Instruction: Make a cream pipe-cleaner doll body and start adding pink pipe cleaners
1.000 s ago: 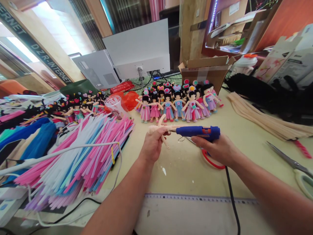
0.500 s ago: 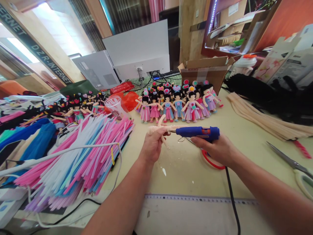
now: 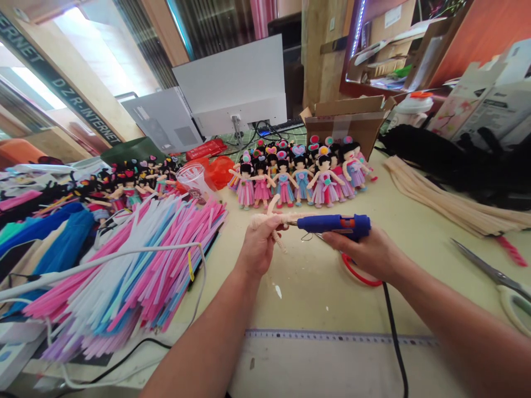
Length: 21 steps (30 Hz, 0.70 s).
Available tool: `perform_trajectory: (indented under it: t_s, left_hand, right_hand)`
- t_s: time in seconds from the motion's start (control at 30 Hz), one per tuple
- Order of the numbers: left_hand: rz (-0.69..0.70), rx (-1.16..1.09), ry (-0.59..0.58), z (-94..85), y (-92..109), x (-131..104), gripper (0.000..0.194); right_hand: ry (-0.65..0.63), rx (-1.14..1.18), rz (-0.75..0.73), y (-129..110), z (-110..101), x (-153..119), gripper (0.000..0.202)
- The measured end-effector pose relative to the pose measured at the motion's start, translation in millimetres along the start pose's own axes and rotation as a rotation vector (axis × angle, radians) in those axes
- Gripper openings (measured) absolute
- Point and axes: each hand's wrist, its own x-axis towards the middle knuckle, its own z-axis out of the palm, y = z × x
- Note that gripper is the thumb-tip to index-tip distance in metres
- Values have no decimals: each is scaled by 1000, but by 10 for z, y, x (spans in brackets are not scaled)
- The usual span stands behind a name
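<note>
Centrally, over the desk (image 3: 305,293), the left hand (image 3: 259,249) has its fingers pinched on a cream fuzzy piece (image 3: 272,207), limbs projecting up and down. Right hand (image 3: 375,254): fingers wrapped around a blue glue gun (image 3: 327,224), held roughly level, nozzle at the piece beside the left fingertips; exact contact cannot be told. Red-handled scissors (image 3: 359,273) lie beneath the right hand. Dolls (image 3: 284,179) stand toward the far edge, before a cardboard box (image 3: 344,126). Coloured stems (image 3: 133,271) are heaped toward the left edge; beige stems (image 3: 448,202) lie toward the far right corner.
</note>
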Motion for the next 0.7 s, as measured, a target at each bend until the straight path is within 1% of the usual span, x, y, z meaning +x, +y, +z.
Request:
perform_trajectory:
  t_s: [0.27, 0.37, 0.47, 0.57, 0.7]
  left_hand:
    - [14, -13, -8, -2, -7, 12, 19]
    - [6, -2, -2, -13, -8, 18, 20]
    - [10, -14, 16, -27, -4, 29, 20]
    - [17, -19, 17, -36, 0, 46, 20]
    - [-8, -41, 46, -45, 3, 70, 22]
  right_hand:
    - [-5, -29, -33, -20, -28, 6, 23]
    - [-24, -36, -53, -24, -34, 6, 22]
    - [-7, -32, -45, -18, -58, 6, 22]
    - [63, -34, -2, 31, -164, 33, 27]
    - [256, -122, 120, 146, -437, 136, 36]
